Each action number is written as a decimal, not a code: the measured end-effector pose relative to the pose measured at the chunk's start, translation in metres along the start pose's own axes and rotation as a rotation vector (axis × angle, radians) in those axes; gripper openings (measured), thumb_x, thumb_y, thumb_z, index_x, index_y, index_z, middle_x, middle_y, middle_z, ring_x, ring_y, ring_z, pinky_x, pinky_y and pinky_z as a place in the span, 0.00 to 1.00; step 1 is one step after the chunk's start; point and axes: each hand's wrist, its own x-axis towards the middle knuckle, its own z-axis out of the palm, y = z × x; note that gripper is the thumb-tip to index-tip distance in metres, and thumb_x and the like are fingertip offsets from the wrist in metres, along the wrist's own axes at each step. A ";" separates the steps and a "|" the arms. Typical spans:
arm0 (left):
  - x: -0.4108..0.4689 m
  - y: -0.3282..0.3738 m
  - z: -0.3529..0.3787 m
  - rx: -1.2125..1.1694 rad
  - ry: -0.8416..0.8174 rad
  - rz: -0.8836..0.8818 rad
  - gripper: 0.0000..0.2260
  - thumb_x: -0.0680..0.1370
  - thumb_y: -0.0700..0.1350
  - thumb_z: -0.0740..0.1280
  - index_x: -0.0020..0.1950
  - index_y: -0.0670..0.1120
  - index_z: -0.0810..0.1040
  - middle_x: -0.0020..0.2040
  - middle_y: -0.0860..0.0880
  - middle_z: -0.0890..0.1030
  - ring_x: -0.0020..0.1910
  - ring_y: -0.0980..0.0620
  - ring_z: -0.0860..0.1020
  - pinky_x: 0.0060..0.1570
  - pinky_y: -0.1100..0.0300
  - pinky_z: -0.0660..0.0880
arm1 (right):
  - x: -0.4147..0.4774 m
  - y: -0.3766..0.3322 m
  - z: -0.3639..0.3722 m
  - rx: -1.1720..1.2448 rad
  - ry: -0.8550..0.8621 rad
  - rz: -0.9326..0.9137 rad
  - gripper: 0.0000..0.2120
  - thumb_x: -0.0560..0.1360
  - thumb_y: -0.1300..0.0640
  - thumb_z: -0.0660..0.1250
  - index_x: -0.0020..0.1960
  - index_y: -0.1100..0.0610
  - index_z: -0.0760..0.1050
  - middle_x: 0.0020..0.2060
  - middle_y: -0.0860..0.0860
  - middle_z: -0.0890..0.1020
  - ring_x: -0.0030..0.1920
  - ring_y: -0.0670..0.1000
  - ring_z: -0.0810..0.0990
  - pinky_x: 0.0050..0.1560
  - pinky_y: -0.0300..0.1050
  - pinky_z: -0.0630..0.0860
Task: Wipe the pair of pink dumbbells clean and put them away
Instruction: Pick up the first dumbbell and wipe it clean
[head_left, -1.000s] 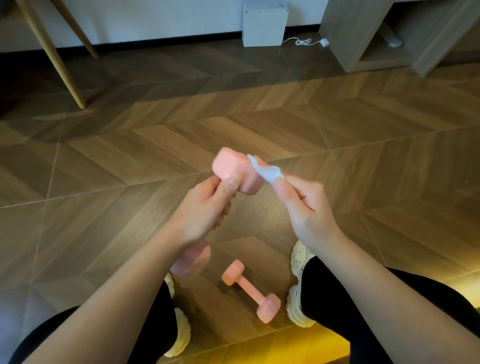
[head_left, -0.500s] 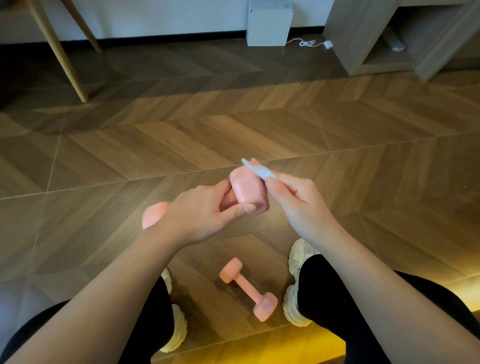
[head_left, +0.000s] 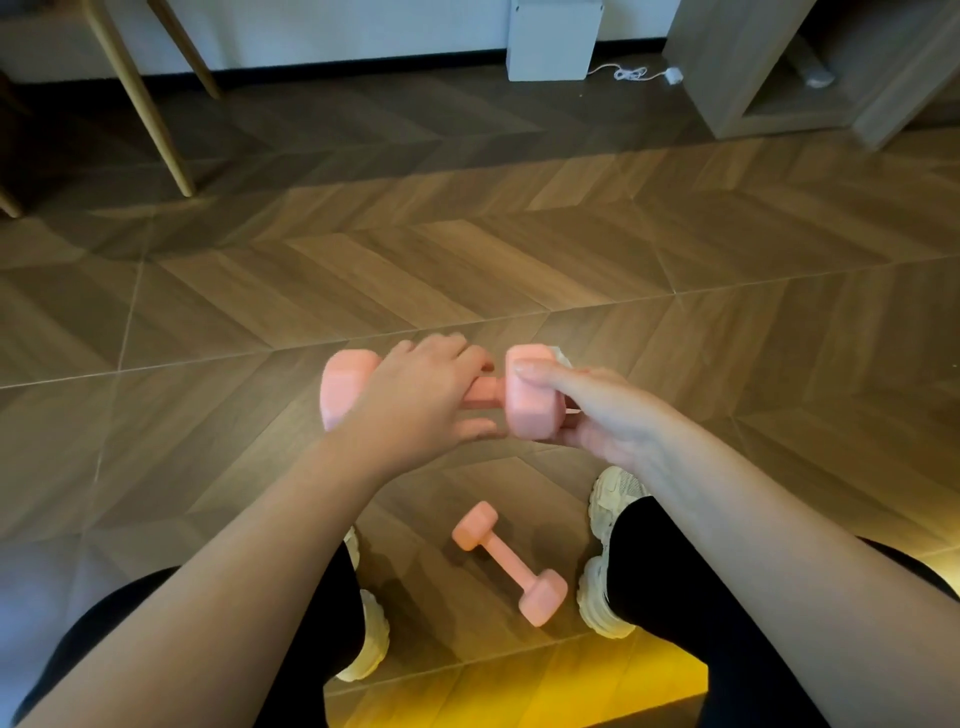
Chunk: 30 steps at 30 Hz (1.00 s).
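Herringbone wood floor (head_left: 467, 260) filled most of the shot. Held up over it, roughly level and crosswise, was one pink dumbbell (head_left: 524, 405). The left hand (head_left: 415, 400) was wrapped round the handle with its fingers curled over it. The right hand (head_left: 597, 415) cupped the right-side head, thumb lying across the top. The second dumbbell (head_left: 509, 564) lay at an angle on the floor between the white sneakers (head_left: 608, 499), untouched. A tiny bit of white wipe (head_left: 562, 356) poked out behind the held head.
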 end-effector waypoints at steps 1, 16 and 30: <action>-0.001 0.000 -0.002 0.012 0.099 0.019 0.25 0.71 0.61 0.73 0.62 0.47 0.77 0.55 0.48 0.77 0.56 0.46 0.75 0.53 0.53 0.67 | -0.001 -0.002 -0.002 0.037 0.031 0.020 0.26 0.58 0.49 0.79 0.53 0.58 0.79 0.40 0.52 0.86 0.44 0.50 0.84 0.44 0.48 0.82; 0.022 0.028 -0.024 -2.211 0.594 -0.659 0.08 0.80 0.46 0.67 0.42 0.44 0.76 0.38 0.48 0.82 0.40 0.50 0.82 0.49 0.53 0.78 | -0.019 -0.016 0.017 0.251 -0.117 -0.123 0.21 0.63 0.47 0.77 0.52 0.56 0.84 0.46 0.51 0.87 0.51 0.51 0.84 0.59 0.53 0.79; 0.020 0.006 -0.050 -2.336 0.832 -0.653 0.17 0.79 0.40 0.60 0.30 0.47 0.65 0.26 0.52 0.63 0.23 0.54 0.64 0.27 0.63 0.71 | -0.039 -0.025 0.039 -0.330 -0.020 -0.814 0.20 0.77 0.37 0.61 0.67 0.40 0.74 0.67 0.32 0.73 0.72 0.40 0.67 0.72 0.43 0.65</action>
